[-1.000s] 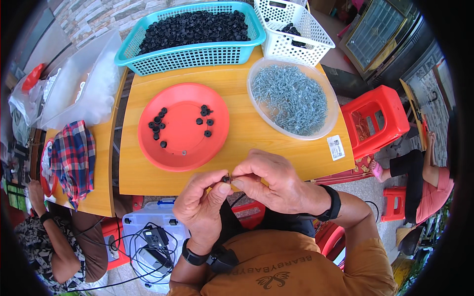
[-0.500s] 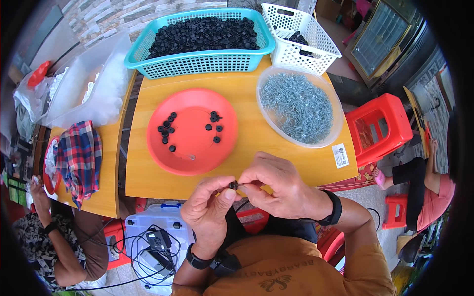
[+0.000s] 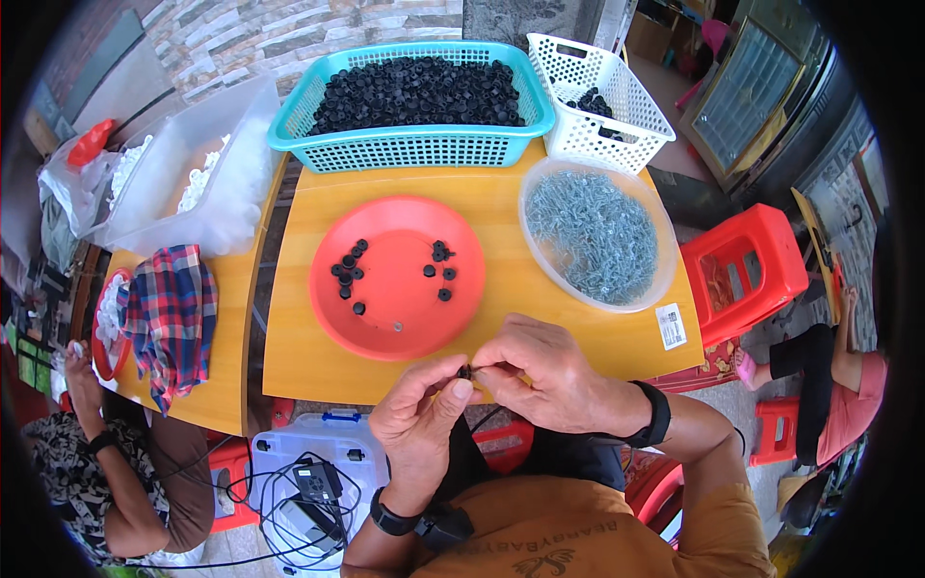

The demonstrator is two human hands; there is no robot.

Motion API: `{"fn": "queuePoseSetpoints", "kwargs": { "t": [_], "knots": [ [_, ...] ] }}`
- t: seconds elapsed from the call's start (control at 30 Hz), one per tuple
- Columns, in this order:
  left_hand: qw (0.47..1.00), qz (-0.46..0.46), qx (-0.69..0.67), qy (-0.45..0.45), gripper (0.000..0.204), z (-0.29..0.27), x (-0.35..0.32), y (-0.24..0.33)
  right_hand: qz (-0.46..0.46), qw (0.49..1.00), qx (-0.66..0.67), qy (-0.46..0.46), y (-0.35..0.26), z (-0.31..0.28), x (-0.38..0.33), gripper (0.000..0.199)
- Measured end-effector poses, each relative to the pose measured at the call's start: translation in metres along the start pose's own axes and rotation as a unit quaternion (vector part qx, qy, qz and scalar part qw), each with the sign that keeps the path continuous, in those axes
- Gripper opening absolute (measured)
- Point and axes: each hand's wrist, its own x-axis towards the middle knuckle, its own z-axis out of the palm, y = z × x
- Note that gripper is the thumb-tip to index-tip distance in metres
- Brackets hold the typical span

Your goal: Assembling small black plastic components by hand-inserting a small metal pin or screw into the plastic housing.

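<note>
Just past the table's near edge, my left hand (image 3: 421, 409) pinches a small round black plastic cap (image 3: 464, 372) between thumb and fingertips. My right hand (image 3: 541, 374) meets it from the right, its fingers closed on what looks like a thin metal screw at the cap; most of it is hidden by the fingertips. Beyond my hands, a red plastic plate (image 3: 397, 226) carries two loose groups of black caps (image 3: 347, 272) and one small pale piece (image 3: 397, 327). At the right of the table, a clear round tub (image 3: 665, 279) is heaped with silvery screws (image 3: 602, 231).
A teal basket (image 3: 414, 152) full of black parts stands at the back, beside a white basket (image 3: 617, 144). To the right is a red stool (image 3: 747, 260). A side table at left holds a plaid cloth (image 3: 173, 313) and a translucent bin (image 3: 236, 193). People sit on both sides.
The view has shifted, so the table and its contents appear lower and farther right. My hands stay together at the cap, with the fingertips now closer around it.
</note>
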Motion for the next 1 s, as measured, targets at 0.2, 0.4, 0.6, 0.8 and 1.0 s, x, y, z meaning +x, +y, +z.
{"fn": "queuePoseSetpoints", "kwargs": {
  "t": [0.2, 0.4, 0.6, 0.8, 1.0],
  "knots": [
    [0.997, -0.022, -0.017, 0.067, 0.019, -0.01, 0.006, 0.006, 0.082, 0.995, 0.028, -0.04, 0.001, -0.012, 0.031, 0.007],
    [0.993, -0.017, -0.012, 0.116, 0.019, -0.019, 0.019, 0.0, 0.027, 0.99, -0.116, -0.071, 0.072, 0.03, 0.096, 0.021],
    [0.991, -0.039, -0.037, 0.121, 0.019, -0.017, 0.019, 0.001, -0.055, 0.97, -0.217, -0.095, 0.089, 0.075, 0.127, 0.02],
    [0.991, -0.048, -0.042, 0.119, 0.018, -0.019, 0.019, 0.0, -0.076, 0.941, -0.263, -0.199, 0.089, 0.082, 0.131, 0.036],
    [0.99, -0.053, -0.039, 0.124, 0.017, -0.024, 0.017, -0.001, -0.033, 0.957, -0.237, -0.167, 0.088, 0.067, 0.126, 0.035]
  ]
}}
